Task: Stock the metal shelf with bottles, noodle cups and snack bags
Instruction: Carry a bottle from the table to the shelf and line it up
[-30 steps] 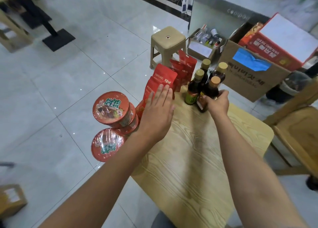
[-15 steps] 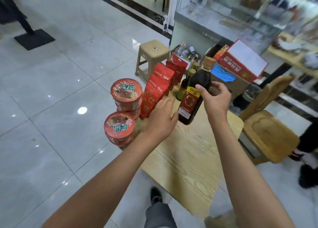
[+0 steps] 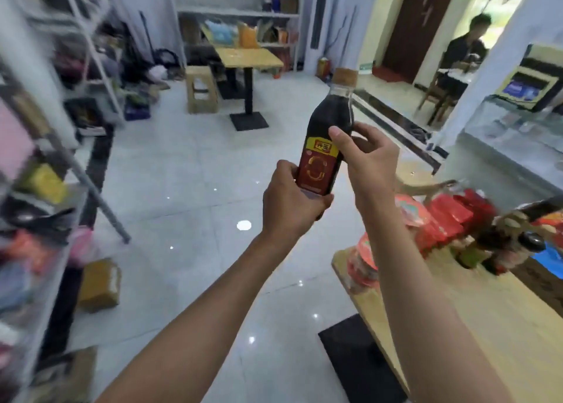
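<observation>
A dark sauce bottle (image 3: 329, 128) with a tan cap and a red and yellow label is held upright in mid-air over the floor. My left hand (image 3: 289, 198) grips its base from below. My right hand (image 3: 365, 162) pinches its middle, thumb on the label's top. The metal shelf (image 3: 39, 146) runs along the left edge, blurred, with mixed goods on it. On the wooden table (image 3: 475, 320) at the right stand red noodle cups (image 3: 365, 259), red snack bags (image 3: 451, 220) and more bottles (image 3: 499, 250), all blurred.
Tiled floor lies between the shelf and the table. A cardboard box (image 3: 99, 284) sits on the floor near the shelf. A second table (image 3: 249, 58) and a stool (image 3: 201, 89) stand further back. A person (image 3: 463, 49) sits at the far right by a glass counter (image 3: 511, 134).
The view has swung left from the table toward the shelf. The bottle came off the table in my right hand, and my left hand left the snack bags and took the bottle's base.
</observation>
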A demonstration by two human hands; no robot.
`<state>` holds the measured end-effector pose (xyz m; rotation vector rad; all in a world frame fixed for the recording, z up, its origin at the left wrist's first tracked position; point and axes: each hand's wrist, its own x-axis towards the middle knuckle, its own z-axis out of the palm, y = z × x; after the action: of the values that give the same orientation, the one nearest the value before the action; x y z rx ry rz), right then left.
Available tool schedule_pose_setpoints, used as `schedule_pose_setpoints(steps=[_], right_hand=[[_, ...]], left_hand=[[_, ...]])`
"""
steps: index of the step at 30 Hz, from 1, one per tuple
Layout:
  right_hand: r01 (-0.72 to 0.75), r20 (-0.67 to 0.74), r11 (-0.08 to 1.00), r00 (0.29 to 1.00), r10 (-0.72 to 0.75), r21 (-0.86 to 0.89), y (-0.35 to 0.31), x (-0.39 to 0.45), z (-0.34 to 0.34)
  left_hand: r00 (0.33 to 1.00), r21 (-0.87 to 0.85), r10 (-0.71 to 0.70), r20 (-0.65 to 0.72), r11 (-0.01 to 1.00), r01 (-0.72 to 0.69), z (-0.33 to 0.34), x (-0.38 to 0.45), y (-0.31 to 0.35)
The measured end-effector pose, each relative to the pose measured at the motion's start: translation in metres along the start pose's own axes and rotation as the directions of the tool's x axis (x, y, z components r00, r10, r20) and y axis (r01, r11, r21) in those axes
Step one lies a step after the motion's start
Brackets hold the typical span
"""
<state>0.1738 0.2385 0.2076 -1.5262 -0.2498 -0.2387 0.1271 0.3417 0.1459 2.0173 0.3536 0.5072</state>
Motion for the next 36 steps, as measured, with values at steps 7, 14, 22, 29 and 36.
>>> schedule_pose_setpoints(steps=[7, 14, 22, 29, 36], right_hand=[[0.107, 0.518, 0.988, 0.842, -0.149, 0.109, -0.041, -0.053, 0.21], [0.187, 0.816, 0.952, 0.491, -0.304, 0.242, -0.077, -0.117, 0.388], [0.022, 0.854, 0.867, 0.157, -0.495, 0.498, -0.126, -0.182, 0.551], [-0.031, 0.892, 0.895, -0.072, -0.446, 0.445, -0.138, -0.254, 0.667], [0.196, 0.928, 0.909, -0.137, -0.347, 0.369, -0.129, -0.3, 0.73]], left_hand=[[0.888, 0.101, -0.111, -0.445, 0.98, 0.173, -0.204, -0.004, -0.067], [0.601, 0.201, -0.053, -0.798, 0.915, 0.348, -0.373, -0.026, -0.111], [0.22, 0.198, 0.09, -0.971, 0.816, 0.543, -0.512, -0.053, -0.127], [-0.063, 0.076, 0.152, -0.986, 0.76, 0.645, -0.591, -0.07, -0.135], [-0.263, -0.063, 0.194, -0.945, 0.681, 0.729, -0.641, -0.085, -0.159]])
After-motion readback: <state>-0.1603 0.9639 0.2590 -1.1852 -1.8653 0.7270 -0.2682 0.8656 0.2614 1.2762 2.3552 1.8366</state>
